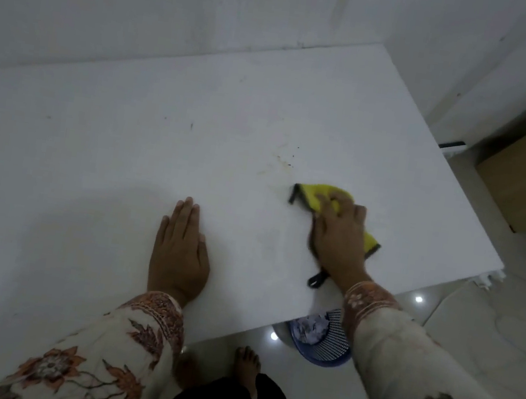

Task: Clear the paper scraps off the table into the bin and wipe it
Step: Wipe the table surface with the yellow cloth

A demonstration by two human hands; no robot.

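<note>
Head view shows the right hand point(339, 233) pressing a yellow cloth point(318, 196) flat on the white table point(110, 144), fingers curled over its top, while the left hand point(180, 252) rests open, palm down. Cloth looks soft and light — best held under spread fingers. Stains point(282, 163) lie just beyond the fingertips; scraps sit in the blue bin point(322, 343) below the wrist.

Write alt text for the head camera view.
A person's right hand presses a yellow cloth onto a white table, while the left hand rests flat beside it. A blue bin holding paper scraps sits on the floor below the table's edge.
</note>
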